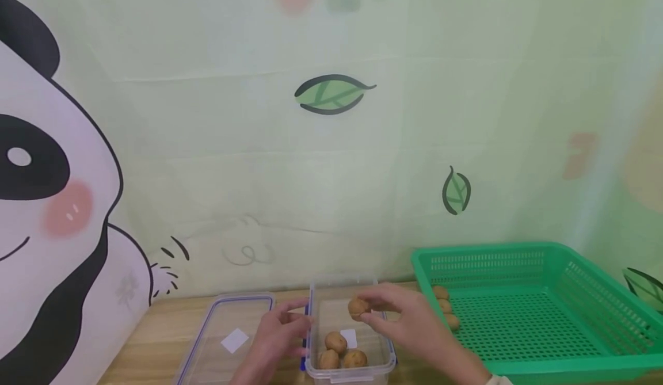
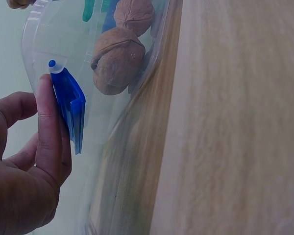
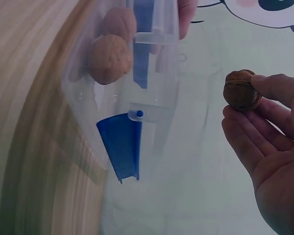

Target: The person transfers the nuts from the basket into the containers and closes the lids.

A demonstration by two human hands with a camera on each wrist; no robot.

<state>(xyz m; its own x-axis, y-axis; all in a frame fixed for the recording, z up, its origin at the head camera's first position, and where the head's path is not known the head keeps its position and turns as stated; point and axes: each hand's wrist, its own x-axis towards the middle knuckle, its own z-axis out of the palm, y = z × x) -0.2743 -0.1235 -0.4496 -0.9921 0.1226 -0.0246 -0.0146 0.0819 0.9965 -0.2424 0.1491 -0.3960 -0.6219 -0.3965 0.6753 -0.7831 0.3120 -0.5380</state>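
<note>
One walnut in a pinch above a lidless clear plastic box

Right hand has the walnut between thumb and fingertips, over the box's mouth and touching no other nut. Small round thing, so a fingertip grip probably suits it: most of the shell is uncovered and the palm stays out of the way. Three loose walnuts sit together on the box floor toward the near end, beside a white label.

Left hand is spread at the box's left side, pinching no nut; left wrist view shows one finger lying along a blue latch. Likely there to steady the box, light as it looks. Cannot tell how hard it presses. Another blue latch hangs down on the opposite side, out of the way of the opening.

Clear lid with blue edging lies flat left of the box, presumably set aside so the top is free. Green plastic basket stands to the right, on the right hand's side, which seems handy for reaching. More walnuts line its left wall inside. All on a wood-grain tabletop, leaf-printed cloth behind
</note>
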